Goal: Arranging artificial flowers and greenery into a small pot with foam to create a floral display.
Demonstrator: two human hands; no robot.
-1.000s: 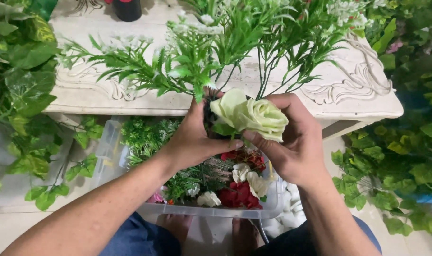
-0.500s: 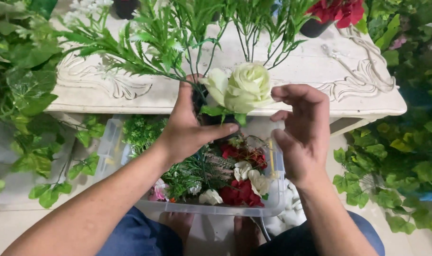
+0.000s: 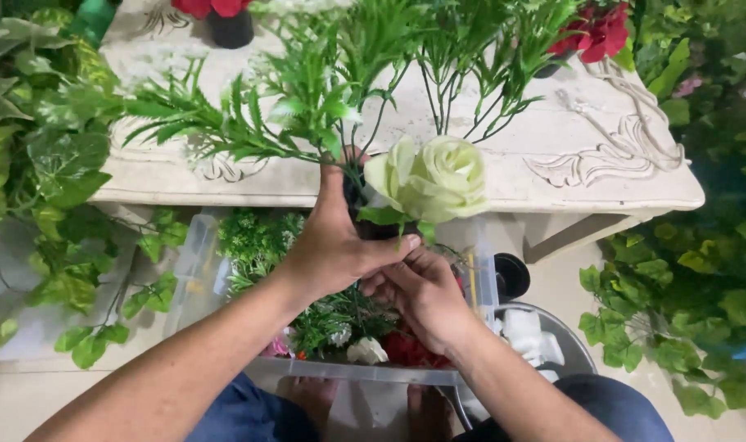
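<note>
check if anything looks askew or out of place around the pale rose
Only slightly: the pale rose leans right of the green stems instead of standing among them. The left hand grips the dark pot and the right hand sits under it. Nothing looks spilled or broken.

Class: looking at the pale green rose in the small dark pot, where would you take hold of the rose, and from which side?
Probably the stem just under the rose, from below. The petals are wide and soft; the left hand already wraps the pot, and ferns crowd above.
</note>
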